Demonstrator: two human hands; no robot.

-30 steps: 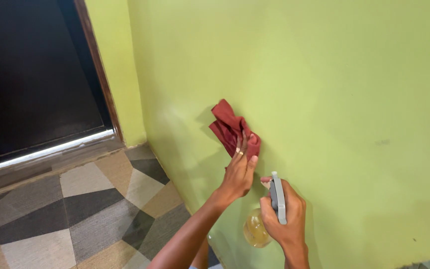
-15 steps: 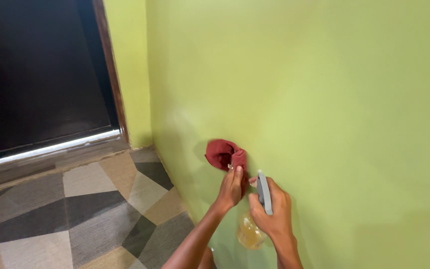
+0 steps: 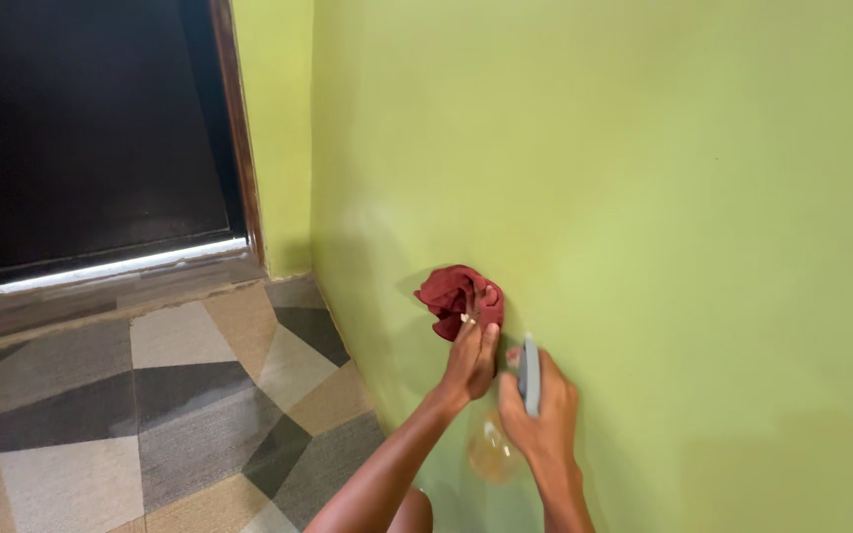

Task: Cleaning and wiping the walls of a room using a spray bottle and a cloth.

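Note:
My left hand (image 3: 469, 362) presses a crumpled dark red cloth (image 3: 457, 297) flat against the light green wall (image 3: 644, 178), low down near the corner. Just to its right, my right hand (image 3: 543, 415) grips a spray bottle (image 3: 494, 456) with a grey trigger head (image 3: 530, 373) and a clear body holding yellowish liquid. The bottle hangs below my fist, close to the wall. Both forearms come up from the bottom edge of the view.
A dark doorway (image 3: 91, 128) with a brown wooden frame (image 3: 237, 128) lies to the left, with a pale threshold strip below it. The floor (image 3: 180, 415) is carpet tile in grey, beige and dark angular patches.
The red cloth and my left hand have slid down and left along the wall. My right hand with the spray bottle has stayed beside it, and the view has shifted right.

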